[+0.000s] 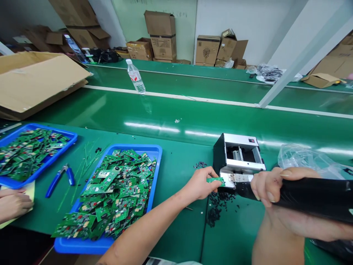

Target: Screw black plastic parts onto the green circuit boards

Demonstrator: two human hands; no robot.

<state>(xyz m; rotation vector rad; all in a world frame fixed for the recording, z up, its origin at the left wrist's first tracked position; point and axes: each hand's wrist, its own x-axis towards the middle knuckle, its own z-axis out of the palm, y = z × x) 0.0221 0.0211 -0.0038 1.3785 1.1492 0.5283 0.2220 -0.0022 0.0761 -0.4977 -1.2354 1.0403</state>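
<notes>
Head view: my two hands at a black-and-silver metal bench machine [237, 156]

My left hand [198, 184] pinches a narrow green circuit-board strip [215, 180], its long axis lying sideways, one end pointing right toward the machine. My right hand [266, 186] wraps a long black handle [314, 195] running rightward from the machine's front. Black plastic clippings [216, 208] lie below; a blue plastic tray [82, 246] heaped with green boards sits left.
</notes>
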